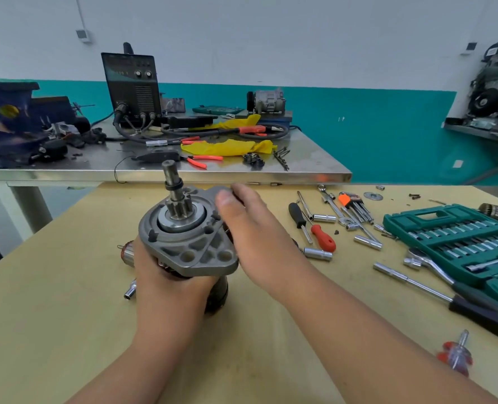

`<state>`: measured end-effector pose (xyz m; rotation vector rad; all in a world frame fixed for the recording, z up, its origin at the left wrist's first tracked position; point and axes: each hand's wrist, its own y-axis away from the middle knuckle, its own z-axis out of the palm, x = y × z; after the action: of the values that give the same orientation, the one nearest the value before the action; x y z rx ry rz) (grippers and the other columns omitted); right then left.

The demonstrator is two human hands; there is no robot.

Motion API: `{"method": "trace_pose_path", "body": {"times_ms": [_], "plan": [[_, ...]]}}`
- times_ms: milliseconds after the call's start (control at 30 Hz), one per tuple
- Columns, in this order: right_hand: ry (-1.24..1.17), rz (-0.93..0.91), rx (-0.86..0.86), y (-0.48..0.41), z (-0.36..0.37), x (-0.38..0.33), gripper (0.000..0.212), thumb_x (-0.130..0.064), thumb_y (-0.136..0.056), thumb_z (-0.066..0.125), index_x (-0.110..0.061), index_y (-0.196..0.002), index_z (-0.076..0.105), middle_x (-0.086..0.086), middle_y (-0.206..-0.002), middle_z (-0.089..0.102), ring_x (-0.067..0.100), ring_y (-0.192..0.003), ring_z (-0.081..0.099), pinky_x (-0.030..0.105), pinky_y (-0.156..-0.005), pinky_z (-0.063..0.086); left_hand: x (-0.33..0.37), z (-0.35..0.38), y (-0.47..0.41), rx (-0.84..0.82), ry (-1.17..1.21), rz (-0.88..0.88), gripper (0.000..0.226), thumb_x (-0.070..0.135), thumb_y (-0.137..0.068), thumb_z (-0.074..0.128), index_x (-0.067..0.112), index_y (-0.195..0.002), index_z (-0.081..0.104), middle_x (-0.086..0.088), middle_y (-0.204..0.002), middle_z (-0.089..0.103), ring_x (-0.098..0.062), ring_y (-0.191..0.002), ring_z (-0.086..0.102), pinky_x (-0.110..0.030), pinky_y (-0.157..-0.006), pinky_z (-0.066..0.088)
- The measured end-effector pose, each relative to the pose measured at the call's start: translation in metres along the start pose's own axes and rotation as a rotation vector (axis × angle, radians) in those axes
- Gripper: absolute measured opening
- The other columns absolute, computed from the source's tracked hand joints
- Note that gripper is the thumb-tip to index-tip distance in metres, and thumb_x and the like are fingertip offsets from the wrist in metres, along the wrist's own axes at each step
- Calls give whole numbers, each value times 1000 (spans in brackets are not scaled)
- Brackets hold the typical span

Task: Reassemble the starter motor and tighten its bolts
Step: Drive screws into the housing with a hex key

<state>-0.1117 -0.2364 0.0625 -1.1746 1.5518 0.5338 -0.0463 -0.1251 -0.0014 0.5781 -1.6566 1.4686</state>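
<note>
The starter motor [183, 243] stands upright on the yellow worktable [67, 316], its grey flanged end housing on top with the pinion gear and shaft [173, 193] pointing up. My left hand [160, 275] grips the motor from below the flange, fingers curled round its dark body. My right hand [247, 228] holds the housing's right edge, thumb on top and fingers behind it. A copper-ended armature [127, 253] lies just left of the motor.
Loose sockets, an extension bar [411, 279], a red-handled screwdriver [323, 237], hex keys [355, 204] and a ratchet lie to the right. An open green socket case [457, 240] sits at the far right. A steel bench [183, 173] with a welder stands behind.
</note>
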Motion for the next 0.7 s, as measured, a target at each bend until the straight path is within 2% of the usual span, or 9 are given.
{"method": "trace_pose_path", "body": {"times_ms": [133,200,267,300,400,467,567,633,700], "plan": [[85,34,-112,-2,-10,-16,45,-76,-59,60,-58,-98,46,-29,-107,62,1,-95,64,28,-81,52,3,2,10,13,-43,-53,89,31,-60,92,75,-105,28,23,-119,57,9,-104,59,-20,-82,51],[55,22,-216,-10,-23,-17,50,-61,-63,72,-64,-108,49,-36,-103,62,-4,-95,65,27,-85,54,3,-2,11,-37,-62,-77,86,49,-55,90,76,-105,25,30,-119,53,13,-103,58,-8,-73,50],[-52,50,-307,-24,-36,-6,88,-43,-68,75,-37,-147,36,-20,-134,52,0,-114,58,31,-102,47,-4,-10,2,-68,-55,-62,72,50,-53,76,64,-109,33,29,-114,55,10,-98,59,-6,-73,48],[-98,65,-357,-28,-40,-3,95,-35,-71,73,-26,-153,27,-10,-145,44,4,-121,54,34,-106,44,-7,-14,-5,-57,-36,-55,61,46,-53,65,54,-108,41,21,-109,59,6,-92,61,-9,-72,48],[-189,67,-502,-39,-44,5,89,-21,-78,68,-19,-154,22,1,-152,37,15,-128,52,36,-108,43,-15,-22,-35,61,95,-128,48,48,-53,47,36,-100,53,12,-96,64,-3,-82,61,-31,-77,48],[-247,51,-606,-45,-43,8,84,-14,-80,67,-18,-153,26,6,-149,42,21,-129,52,39,-107,44,-15,-22,-51,-22,234,-210,56,58,-59,53,37,-111,53,8,-119,63,-10,-108,62,-45,-93,47],[-330,63,-668,-52,-41,10,98,-17,-69,79,-17,-152,29,12,-150,41,31,-133,47,52,-111,36,-10,-22,-62,-303,338,-298,86,71,-62,67,18,-129,54,-12,-127,64,-25,-111,64,-34,-87,54],[-337,74,-636,-58,-42,12,88,-20,-75,75,-17,-151,31,13,-148,44,32,-130,50,54,-110,36,-10,-22,-64,-395,363,-354,85,65,-66,64,6,-127,57,-16,-119,68,-27,-105,67,-29,-80,55],[-334,101,-553,-61,-45,16,71,-15,-81,67,-16,-147,39,13,-141,53,32,-124,56,51,-107,41,-11,-21,-66,-407,357,-365,81,59,-68,56,6,-129,56,-18,-122,66,-32,-111,64,-40,-89,52]]}}
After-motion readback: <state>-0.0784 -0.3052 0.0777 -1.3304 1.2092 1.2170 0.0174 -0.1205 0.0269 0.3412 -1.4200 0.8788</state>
